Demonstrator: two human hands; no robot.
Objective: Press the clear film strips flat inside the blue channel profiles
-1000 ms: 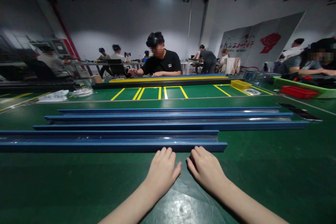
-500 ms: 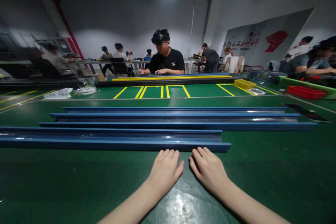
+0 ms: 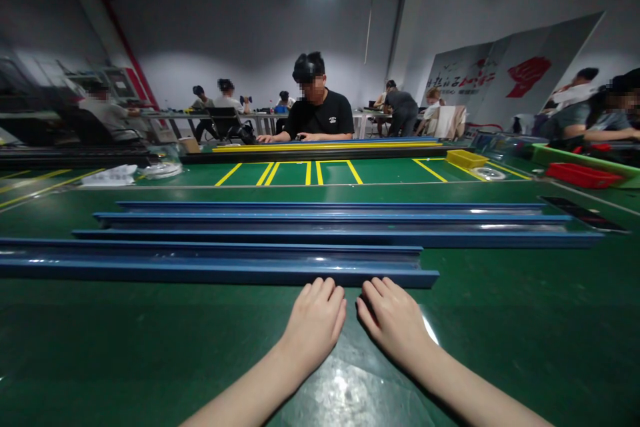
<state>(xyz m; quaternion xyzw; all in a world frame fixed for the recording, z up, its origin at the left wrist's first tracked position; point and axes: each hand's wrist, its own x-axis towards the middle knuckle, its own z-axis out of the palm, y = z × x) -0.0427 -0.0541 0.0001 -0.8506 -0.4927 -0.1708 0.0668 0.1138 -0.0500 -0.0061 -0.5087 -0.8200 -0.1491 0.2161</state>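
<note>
My left hand and my right hand lie flat side by side on the green table, fingers stretched out and holding nothing. Their fingertips reach the near edge of a long blue rail that runs off to the left. Behind it lie longer blue rails across the table.
A person in a black shirt sits opposite behind black and yellow rails. A yellow tray and a red tray stand at the right, white bags at the left. Other people work at tables beyond.
My hands stay flat at the rail's edge, the left one drawn slightly nearer the right. The view has shifted a little.
</note>
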